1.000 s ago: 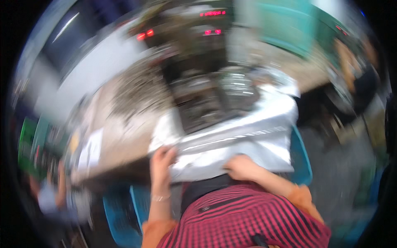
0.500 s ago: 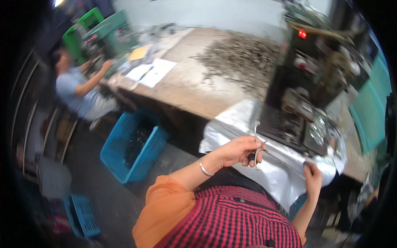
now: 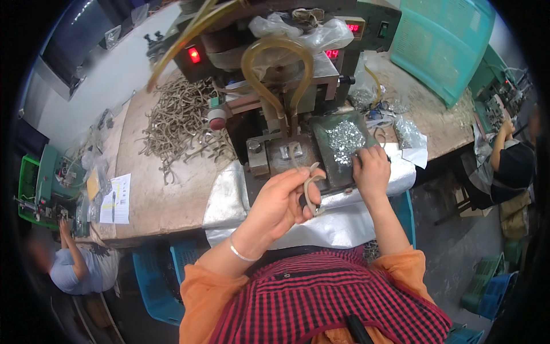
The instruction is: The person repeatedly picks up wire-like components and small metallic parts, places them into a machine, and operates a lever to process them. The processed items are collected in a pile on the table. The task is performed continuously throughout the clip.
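Note:
Several thin, curved tan strips [image 3: 311,192] are pinched in my left hand [image 3: 274,203], in front of the bench press. One strip's upper end reaches toward the small metal block [image 3: 291,151] on the press bed. Dark wrapping shows on one finger of this hand. My right hand [image 3: 373,172] rests at the right edge of a dark green tray [image 3: 325,137] holding small shiny metal pieces [image 3: 345,141]. Its fingers curl down at the tray, and their tips are partly hidden, so anything between them cannot be made out.
The press [image 3: 269,69] carries a looped yellowish tube [image 3: 247,63] and a red button [image 3: 216,119]. A heap of tan strips [image 3: 177,117] lies left on the bench. Silver foil [image 3: 226,195] covers the front edge. A blue crate [image 3: 150,286] stands below. Co-workers sit at both sides.
The view has swung to the right, bringing the press to the middle. My right hand has gone from near the foil to the tray. The left hand keeps hold of the strips.

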`<state>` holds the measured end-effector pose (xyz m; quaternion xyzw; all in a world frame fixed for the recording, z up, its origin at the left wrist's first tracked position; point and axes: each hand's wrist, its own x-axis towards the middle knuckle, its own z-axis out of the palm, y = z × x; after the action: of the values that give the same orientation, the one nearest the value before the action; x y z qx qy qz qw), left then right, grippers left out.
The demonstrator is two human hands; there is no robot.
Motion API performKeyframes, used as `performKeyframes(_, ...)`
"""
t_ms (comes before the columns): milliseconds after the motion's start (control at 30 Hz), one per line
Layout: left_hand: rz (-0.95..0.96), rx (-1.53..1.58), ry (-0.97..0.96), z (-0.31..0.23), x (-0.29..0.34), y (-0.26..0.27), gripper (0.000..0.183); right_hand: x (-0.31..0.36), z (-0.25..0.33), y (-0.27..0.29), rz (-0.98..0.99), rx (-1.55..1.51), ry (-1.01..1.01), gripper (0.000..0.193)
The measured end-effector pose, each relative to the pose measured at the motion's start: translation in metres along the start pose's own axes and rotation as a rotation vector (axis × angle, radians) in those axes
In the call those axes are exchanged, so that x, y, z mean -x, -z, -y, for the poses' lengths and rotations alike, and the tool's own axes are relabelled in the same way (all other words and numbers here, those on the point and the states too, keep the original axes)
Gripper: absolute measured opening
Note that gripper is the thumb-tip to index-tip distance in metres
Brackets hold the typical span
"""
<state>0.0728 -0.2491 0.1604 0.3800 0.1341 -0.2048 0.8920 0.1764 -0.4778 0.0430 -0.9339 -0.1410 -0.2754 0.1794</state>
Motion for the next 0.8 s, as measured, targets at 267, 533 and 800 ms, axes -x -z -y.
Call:
performKeyframes(267,-0.092,-0.016,0.109,-0.007,0.009,-0.004,0.034,-0.029,-0.001,-0.002,-0.045,-0.257,-0.021,0.012)
performKeyframes(533,-0.092,-0.064,0.144,-0.011,0.007,-0.007,0.037,-0.036,0.021,-0.032,0.192,-0.067,0.381,0.022)
performKeyframes(800,0.222,-0.360,-0.040,-0.008,0.041,0.057,0.027,-0.046,0.015,-0.022,0.000,-0.393,0.043,0.011)
